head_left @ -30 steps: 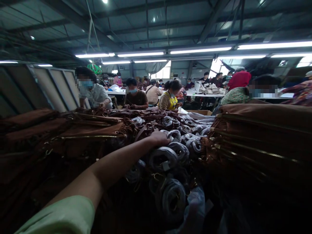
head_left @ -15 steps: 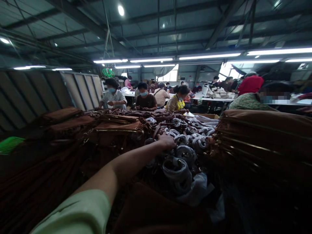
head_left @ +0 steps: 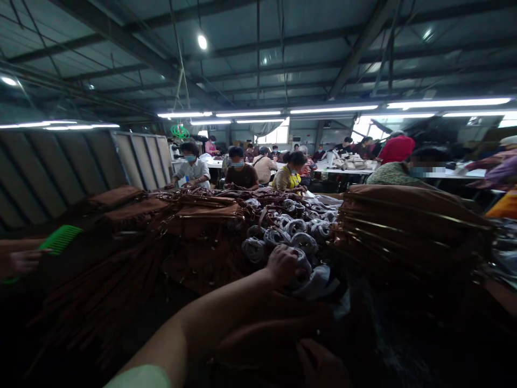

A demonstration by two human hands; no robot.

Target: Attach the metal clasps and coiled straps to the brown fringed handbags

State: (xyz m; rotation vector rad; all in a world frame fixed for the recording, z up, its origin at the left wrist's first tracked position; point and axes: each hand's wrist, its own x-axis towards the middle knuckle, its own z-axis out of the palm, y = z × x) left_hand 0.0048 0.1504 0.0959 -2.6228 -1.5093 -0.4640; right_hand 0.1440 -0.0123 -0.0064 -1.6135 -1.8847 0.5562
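Observation:
My left hand [head_left: 284, 265] reaches forward with its fingers closed round a rolled strap [head_left: 302, 264] wrapped in clear plastic film. More wrapped strap rolls [head_left: 274, 236] lie heaped just beyond it. Low in the dim foreground, my right hand [head_left: 323, 366] has bent fingers at the edge of a brown bag [head_left: 258, 337]; it seems to grip the fabric, though shadow hides much of it. The bag lies in front of me, below my left forearm.
Stacked brown bags with gold zips [head_left: 404, 221] rise on the right. More brown bags [head_left: 205, 210] lie on the left, long straps [head_left: 92, 291] hanging down. Another person's hand [head_left: 24, 264] is by a green comb-like object [head_left: 60, 240]. Several people sit beyond the heap.
My left hand has come nearer and lower, from the middle of the heap to the front strap roll. My right hand has appeared at the bottom. Another person's hand has entered at left.

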